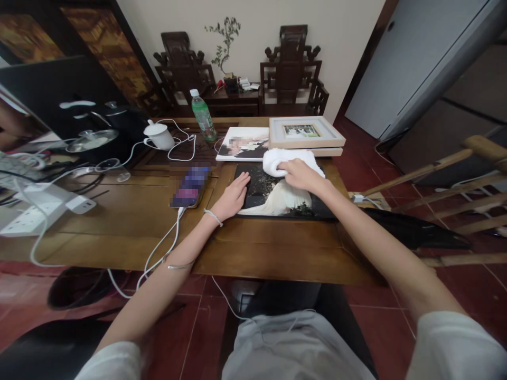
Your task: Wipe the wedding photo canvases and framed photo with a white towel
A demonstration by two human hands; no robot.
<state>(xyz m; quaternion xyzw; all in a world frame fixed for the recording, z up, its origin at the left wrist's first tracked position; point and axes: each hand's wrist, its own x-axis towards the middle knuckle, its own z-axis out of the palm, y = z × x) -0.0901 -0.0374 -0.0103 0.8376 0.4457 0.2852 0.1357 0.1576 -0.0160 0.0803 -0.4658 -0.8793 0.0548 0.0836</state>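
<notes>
A dark photo panel [263, 186] with a white figure printed on it lies flat on the wooden table [253, 243]. My left hand [233, 197] rests flat on the panel's left edge, fingers stretched out. My right hand [298, 174] presses a white cloth [277, 157] onto the panel's upper part, fingers curled over the cloth.
Behind the panel lie a second photo print [243, 142] and a light wooden picture frame [304, 132]. A phone [190, 186] on a white cable lies to the left, with a green bottle [203, 116], a white cup [159, 135] and a power strip [39, 208]. Chairs stand at the wall.
</notes>
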